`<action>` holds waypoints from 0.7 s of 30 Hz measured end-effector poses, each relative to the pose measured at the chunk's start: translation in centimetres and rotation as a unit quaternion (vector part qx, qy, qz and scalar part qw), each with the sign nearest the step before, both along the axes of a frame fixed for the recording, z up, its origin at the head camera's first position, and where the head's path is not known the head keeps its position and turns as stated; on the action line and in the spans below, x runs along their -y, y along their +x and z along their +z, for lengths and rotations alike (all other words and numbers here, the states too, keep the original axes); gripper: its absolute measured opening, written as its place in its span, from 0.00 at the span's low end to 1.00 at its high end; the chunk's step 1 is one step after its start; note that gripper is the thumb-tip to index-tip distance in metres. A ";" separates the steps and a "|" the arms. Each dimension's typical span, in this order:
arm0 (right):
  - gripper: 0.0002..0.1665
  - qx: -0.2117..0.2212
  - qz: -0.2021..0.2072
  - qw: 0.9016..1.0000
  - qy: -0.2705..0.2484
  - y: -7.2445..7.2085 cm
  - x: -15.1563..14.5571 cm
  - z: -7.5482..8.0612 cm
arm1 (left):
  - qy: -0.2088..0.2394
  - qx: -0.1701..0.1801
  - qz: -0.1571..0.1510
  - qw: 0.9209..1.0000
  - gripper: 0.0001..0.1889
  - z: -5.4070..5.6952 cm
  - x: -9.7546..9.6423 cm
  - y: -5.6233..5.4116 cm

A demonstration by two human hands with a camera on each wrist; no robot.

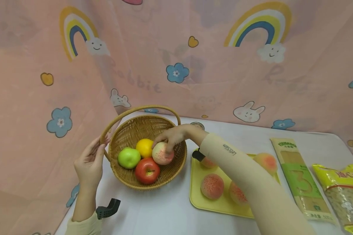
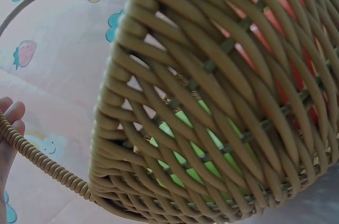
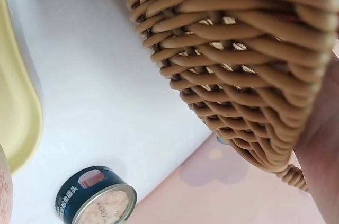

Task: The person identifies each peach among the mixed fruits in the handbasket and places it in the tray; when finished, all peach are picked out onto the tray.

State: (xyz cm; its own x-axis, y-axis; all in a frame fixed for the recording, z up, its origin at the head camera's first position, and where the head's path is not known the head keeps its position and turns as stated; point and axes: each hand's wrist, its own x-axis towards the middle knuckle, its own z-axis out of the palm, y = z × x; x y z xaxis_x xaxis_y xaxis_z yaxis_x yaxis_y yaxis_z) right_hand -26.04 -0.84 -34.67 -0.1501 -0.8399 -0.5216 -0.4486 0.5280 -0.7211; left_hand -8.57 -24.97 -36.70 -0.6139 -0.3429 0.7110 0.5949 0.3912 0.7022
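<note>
A wicker basket (image 1: 148, 184) with a tall handle (image 1: 153, 106) stands on the left of the table. My left hand (image 1: 89, 163) holds the handle's left side between thumb and fingers; the left wrist view shows fingertips behind the handle. Reaching in over the basket's right rim, my right hand (image 1: 173, 136) grips a pale pink-speckled peach (image 1: 161, 155) from above. Around that peach lie a green apple (image 1: 129, 158), a yellow round fruit (image 1: 144, 148) and a red apple (image 1: 147, 171). In the right wrist view the basket's weave hides most of this hand.
Right of the basket, a yellow tray (image 1: 195, 199) bears several peaches (image 1: 212, 186), partly covered by my right sleeve. Farther right lie a green-labelled noodle pack (image 1: 300, 176) and a yellow-topped bag (image 1: 344, 192). A small tin can (image 3: 95, 195) sits behind the right forearm.
</note>
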 end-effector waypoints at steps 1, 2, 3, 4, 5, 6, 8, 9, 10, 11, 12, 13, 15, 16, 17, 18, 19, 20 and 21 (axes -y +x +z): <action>0.38 0.008 -0.004 1.000 -0.006 0.0 -0.1 0.1 | 0.001 -0.001 0.000 1.000 0.15 0.0 0.0 0.0; 0.38 0.012 -0.005 1.000 -0.012 0.1 -0.2 0.2 | 0.001 -0.001 0.000 1.000 0.15 0.0 0.0 0.0; 0.38 0.019 -0.007 1.000 -0.017 0.1 -0.3 0.3 | 0.000 -0.001 0.001 1.000 0.15 0.1 -0.1 0.0; 0.37 0.024 -0.007 0.999 -0.023 0.1 -0.5 0.4 | 0.000 -0.001 0.000 1.000 0.15 0.1 -0.1 0.0; 0.37 0.026 -0.005 0.999 -0.030 0.2 -0.6 0.5 | -0.001 -0.001 0.001 1.000 0.15 0.1 -0.2 0.1; 0.36 0.030 -0.004 0.999 -0.037 0.2 -0.8 0.6 | -0.002 0.000 0.003 1.000 0.15 0.2 -0.2 0.1; 0.34 0.039 -0.004 0.998 -0.048 0.4 -1.1 0.9 | -0.005 0.002 0.006 1.000 0.16 0.2 -0.2 0.1; 0.34 0.045 -0.003 0.997 -0.055 0.5 -1.3 1.0 | -0.006 0.003 0.007 1.000 0.16 0.2 -0.2 0.1; 0.34 0.051 -0.002 0.997 -0.061 0.6 -1.4 1.1 | -0.005 0.002 0.007 1.000 0.16 0.2 -0.2 0.1; 0.34 0.060 -0.003 0.996 -0.067 0.7 -1.6 1.2 | -0.005 0.002 0.008 1.000 0.16 0.1 -0.2 0.1; 0.34 0.070 -0.005 0.995 -0.072 0.8 -1.8 1.2 | -0.004 0.001 0.007 1.000 0.16 0.1 -0.2 0.1; 0.34 0.084 -0.007 0.994 -0.076 0.8 -2.0 1.3 | -0.003 0.000 0.006 1.000 0.16 0.1 -0.2 0.1; 0.33 0.112 -0.012 0.990 -0.085 0.9 -2.4 1.2 | 0.001 -0.004 0.003 1.000 0.16 0.1 -0.2 0.1; 0.33 0.129 -0.017 0.987 -0.089 1.0 -2.5 1.1 | 0.003 -0.005 0.002 1.000 0.16 0.1 -0.2 0.1; 0.32 0.143 -0.023 0.985 -0.094 1.0 -2.7 1.0 | 0.005 -0.007 0.001 1.000 0.16 0.1 -0.2 0.1; 0.32 0.158 -0.028 0.982 -0.100 1.1 -2.9 0.9 | 0.007 -0.008 0.000 1.000 0.16 0.1 -0.2 0.1; 0.31 0.178 -0.036 0.978 -0.106 1.2 -3.1 0.9 | 0.006 -0.008 0.000 1.000 0.16 0.1 -0.2 0.1; 0.31 0.196 -0.044 0.973 -0.112 1.3 -3.3 0.8 | 0.005 -0.009 0.000 1.000 0.16 0.2 -0.3 0.1; 0.31 0.214 -0.053 0.968 -0.118 1.3 -3.4 0.7 | 0.004 -0.009 0.001 1.000 0.16 0.2 -0.3 0.1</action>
